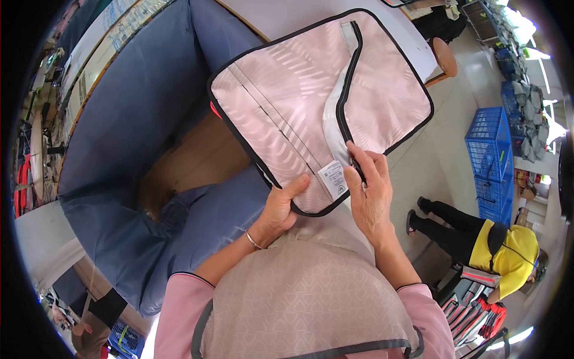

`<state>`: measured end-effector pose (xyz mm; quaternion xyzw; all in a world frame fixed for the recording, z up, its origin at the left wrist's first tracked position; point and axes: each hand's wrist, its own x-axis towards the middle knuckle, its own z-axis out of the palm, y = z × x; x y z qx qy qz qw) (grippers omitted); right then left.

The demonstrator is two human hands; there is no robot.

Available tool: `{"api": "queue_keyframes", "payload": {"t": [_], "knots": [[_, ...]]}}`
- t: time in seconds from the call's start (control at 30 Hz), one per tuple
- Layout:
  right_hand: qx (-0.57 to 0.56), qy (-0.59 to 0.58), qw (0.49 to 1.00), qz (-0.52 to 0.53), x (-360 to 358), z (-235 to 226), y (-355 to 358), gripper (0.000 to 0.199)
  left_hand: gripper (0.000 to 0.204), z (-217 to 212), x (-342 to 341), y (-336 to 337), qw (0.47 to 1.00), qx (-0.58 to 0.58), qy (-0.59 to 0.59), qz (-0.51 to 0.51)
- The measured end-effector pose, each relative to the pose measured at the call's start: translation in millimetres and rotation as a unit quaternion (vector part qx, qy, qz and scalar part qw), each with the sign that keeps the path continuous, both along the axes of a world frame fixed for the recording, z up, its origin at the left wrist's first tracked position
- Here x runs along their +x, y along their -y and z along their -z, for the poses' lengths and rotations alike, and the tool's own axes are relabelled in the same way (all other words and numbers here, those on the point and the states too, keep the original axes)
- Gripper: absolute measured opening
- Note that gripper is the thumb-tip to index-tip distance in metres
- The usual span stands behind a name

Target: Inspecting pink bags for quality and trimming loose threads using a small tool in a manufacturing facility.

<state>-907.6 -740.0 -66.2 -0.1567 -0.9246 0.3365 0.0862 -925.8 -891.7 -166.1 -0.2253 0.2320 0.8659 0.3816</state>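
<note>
A flat pink fabric bag (281,78) with black bound edges and a pale leaf-like pattern lies in front of me. A black zipper (342,102) runs across it, standing partly open over a pale strip of cloth. My left hand (281,206) is closed on the bag's near lower edge, thumb on top and fingers underneath. My right hand (371,185) is closed with thumb and forefinger at the near end of the zipper, beside a white printed label (333,179). The zipper pull, if it is there, is hidden by those fingers.
The bag's far part rests over a white tabletop (317,13). Blue cloth (125,113) lines a deep hollow on the left. Blue crates (491,161) stand on the right. A person in a yellow top (508,248) bends near red and black pieces (478,314).
</note>
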Motion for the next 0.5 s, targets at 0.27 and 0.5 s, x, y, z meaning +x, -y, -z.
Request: {"api": "queue_keyframes", "payload": {"t": [0.27,0.5], "knots": [[0.067,0.04,0.995,-0.063,4,16,20,0.021,0.047,4,2,-1,1.0,-0.011,0.012,0.014],[0.128,0.007,0.989,-0.073,4,28,18,0.021,0.04,5,3,-3,0.999,-0.03,-0.015,0.006]]}}
